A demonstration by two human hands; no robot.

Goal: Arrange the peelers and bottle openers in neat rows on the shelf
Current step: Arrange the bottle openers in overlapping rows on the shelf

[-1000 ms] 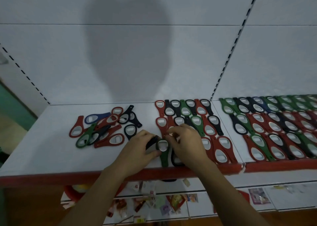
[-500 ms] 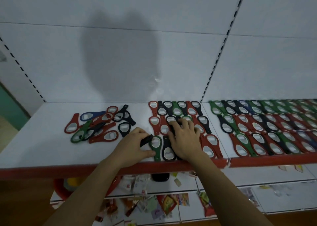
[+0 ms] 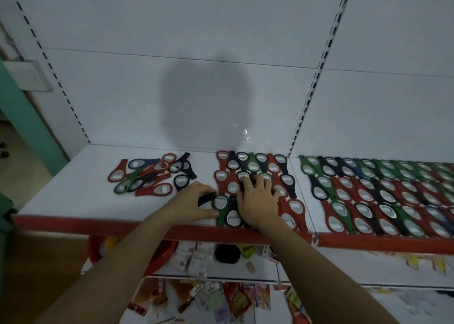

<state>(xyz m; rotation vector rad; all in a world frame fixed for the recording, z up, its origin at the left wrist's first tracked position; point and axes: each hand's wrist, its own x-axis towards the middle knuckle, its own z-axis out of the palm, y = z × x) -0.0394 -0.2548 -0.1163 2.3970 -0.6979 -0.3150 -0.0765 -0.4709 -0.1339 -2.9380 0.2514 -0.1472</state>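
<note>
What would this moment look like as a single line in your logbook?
left hand: grips black opener, beside green opener | right hand: flat on middle rows | loose pile: unsorted, left on shelf

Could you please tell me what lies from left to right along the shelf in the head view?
Loose pile of openers → left hand, gripping a black opener → green opener → right hand, flat on the half-built rows → finished rows farthest right.

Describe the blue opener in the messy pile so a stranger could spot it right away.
On the white shelf, find the loose pile at the left. Along its back edge lies the blue opener, the only blue one among red, green and black.
</note>
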